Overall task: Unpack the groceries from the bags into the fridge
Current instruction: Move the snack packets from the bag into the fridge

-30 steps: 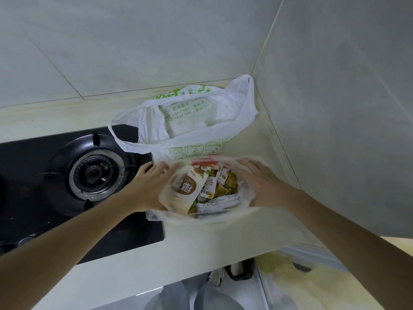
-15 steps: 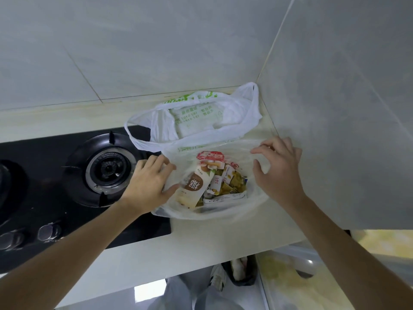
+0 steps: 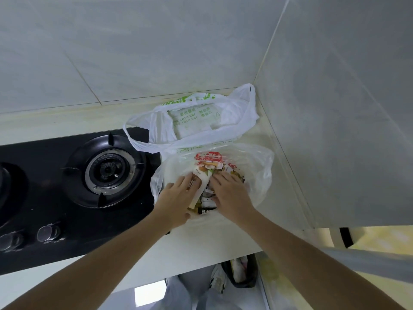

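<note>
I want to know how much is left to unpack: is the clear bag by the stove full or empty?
Still holding groceries. Packets show inside the clear bag, and both the left hand and right hand reach into them.

Far bag (image 3: 234,113): white, green print. Near bag (image 3: 257,166): clear, red print; brown-and-cream packet (image 3: 197,175) inside. Hob (image 3: 44,198): black. Tabletop (image 3: 196,249): cream.

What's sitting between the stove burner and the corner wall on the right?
In the head view, two bags lie between the burner and the right wall: a clear bag of snack packets with both hands in it, and a white bag behind.
</note>
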Motion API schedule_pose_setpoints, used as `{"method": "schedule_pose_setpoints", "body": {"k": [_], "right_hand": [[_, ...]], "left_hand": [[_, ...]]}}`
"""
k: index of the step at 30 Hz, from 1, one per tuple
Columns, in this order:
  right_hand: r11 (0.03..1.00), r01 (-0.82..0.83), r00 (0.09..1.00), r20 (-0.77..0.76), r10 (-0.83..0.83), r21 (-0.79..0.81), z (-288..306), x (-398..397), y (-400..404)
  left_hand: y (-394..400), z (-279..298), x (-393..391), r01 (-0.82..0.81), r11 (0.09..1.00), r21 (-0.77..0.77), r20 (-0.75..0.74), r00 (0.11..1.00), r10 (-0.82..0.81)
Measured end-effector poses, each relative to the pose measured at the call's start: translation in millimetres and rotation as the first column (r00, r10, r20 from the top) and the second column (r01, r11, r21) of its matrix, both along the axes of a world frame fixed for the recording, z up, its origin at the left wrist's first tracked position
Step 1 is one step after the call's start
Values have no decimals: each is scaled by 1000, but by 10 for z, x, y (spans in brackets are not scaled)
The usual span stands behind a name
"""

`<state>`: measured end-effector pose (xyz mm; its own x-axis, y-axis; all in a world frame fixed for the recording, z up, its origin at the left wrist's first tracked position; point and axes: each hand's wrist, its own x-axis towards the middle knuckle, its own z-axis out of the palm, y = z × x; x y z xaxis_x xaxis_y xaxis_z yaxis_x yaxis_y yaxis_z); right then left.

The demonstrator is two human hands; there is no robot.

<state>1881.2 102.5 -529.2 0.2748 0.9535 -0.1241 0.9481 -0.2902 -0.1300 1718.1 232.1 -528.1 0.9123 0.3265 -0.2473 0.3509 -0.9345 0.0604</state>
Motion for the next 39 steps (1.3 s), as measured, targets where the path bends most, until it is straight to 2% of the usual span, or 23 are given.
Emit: {"method": "schedule_pose_setpoints", "body": {"k": [4, 6, 11, 16, 18, 23, 28, 34, 39], "right_hand": [[1000, -4, 999, 54, 5, -14, -30, 12, -18], [999, -29, 997, 69, 26, 44, -15, -2, -55], [945, -13, 997, -68, 38, 328, 208, -43, -111], [885, 59, 992, -128, 1, 462, 572, -93, -203], [872, 111, 982, -185, -24, 476, 765, -86, -261], [833, 251, 937, -339, -82, 493, 1389, -38, -493], [722, 419, 873, -461, -156, 550, 2223, -75, -847], [564, 628, 775, -497, -391, 535, 3143, -249, -1613], [324, 718, 668, -480, -569, 616, 3772, -695, -2611]], "left_hand": [[51, -71, -5, -27, 999, -28, 76, 997, 29], [68, -34, -12, -36, 998, -56, 160, 986, 44], [157, 189, 12, -59, 997, 45, 374, 927, 37], [208, 734, 178, -172, 977, -123, 544, 812, 211], [219, 971, 240, -178, 975, -136, 573, 788, 224], [234, 1688, 397, -36, 988, -151, 619, 776, 123], [154, 2627, 582, 246, 959, -138, 694, 715, -83], [-327, 3661, 1048, 570, 822, 0, 695, 591, -410], [-1280, 4251, 1294, 732, 679, 62, 727, 432, -533]]}}
